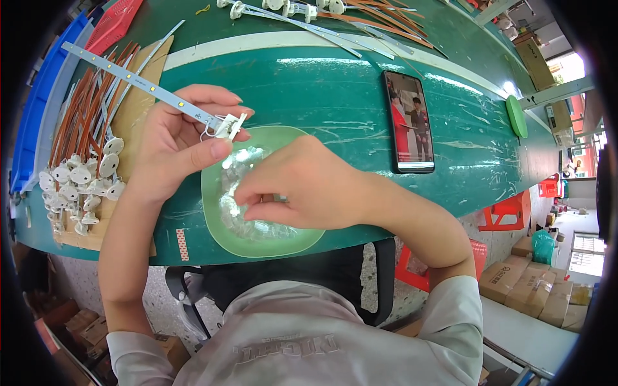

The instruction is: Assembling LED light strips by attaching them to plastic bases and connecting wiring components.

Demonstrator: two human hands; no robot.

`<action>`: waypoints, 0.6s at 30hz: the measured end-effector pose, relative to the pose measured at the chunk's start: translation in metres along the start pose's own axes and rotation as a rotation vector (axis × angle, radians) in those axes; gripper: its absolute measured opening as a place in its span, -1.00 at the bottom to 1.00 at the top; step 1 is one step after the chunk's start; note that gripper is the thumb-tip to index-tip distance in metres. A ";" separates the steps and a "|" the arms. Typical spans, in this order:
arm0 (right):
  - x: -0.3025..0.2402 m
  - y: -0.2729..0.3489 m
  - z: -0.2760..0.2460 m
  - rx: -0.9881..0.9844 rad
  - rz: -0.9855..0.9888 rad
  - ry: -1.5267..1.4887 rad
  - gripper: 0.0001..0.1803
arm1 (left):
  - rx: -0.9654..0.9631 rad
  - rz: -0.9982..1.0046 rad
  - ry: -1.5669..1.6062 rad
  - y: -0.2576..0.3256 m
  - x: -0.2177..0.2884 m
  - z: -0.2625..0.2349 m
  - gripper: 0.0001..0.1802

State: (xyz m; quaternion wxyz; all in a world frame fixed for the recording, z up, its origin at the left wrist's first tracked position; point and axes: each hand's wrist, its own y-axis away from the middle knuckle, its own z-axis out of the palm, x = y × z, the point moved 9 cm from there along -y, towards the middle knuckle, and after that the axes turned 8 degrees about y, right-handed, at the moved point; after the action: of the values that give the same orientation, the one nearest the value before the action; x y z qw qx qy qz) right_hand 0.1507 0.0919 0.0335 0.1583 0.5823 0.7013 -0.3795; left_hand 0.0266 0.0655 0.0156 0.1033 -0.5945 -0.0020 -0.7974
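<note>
My left hand is closed round the lower end of an LED strip, a narrow bar with small yellow chips, which slants up to the left. At that end, by my thumb and fingertips, is a white plastic end piece with thin white wires. Below and to the right stands a light green bowl holding many small clear plastic pieces. My right hand reaches over it, fingers curled and bent down among the pieces. Whatever the right fingertips may hold cannot be made out.
At left, a bundle of strips with round white ends lies on cardboard beside a blue bin. A phone lies right of the bowl. More strips sit at the far side. A perforated pink piece is near the front edge.
</note>
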 end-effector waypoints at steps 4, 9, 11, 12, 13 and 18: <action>-0.006 -0.001 -0.011 0.084 -0.066 -0.019 -0.92 | 0.012 0.005 0.011 0.002 0.002 -0.002 -0.42; -0.013 -0.003 -0.024 0.240 -0.175 -0.015 -0.90 | 0.004 0.041 0.006 0.000 0.005 0.002 -0.44; -0.012 -0.003 -0.017 0.178 -0.125 -0.036 -0.90 | 0.007 0.030 0.024 0.001 0.005 0.002 -0.44; -0.009 -0.004 -0.009 0.102 -0.068 -0.023 -0.89 | 0.007 0.030 0.020 0.001 0.006 0.001 -0.44; -0.005 -0.004 0.000 0.027 -0.012 -0.010 -0.89 | 0.000 0.028 0.014 0.001 0.005 0.001 -0.44; -0.008 -0.002 -0.009 0.095 -0.044 -0.045 -0.91 | 0.004 0.031 0.016 0.000 0.003 0.000 -0.45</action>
State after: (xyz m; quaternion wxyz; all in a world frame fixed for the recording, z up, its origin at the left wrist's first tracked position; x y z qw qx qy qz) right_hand 0.1530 0.0926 0.0449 0.1381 0.5648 0.6915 -0.4287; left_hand 0.0259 0.0649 0.0182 0.1166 -0.5879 0.0065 -0.8005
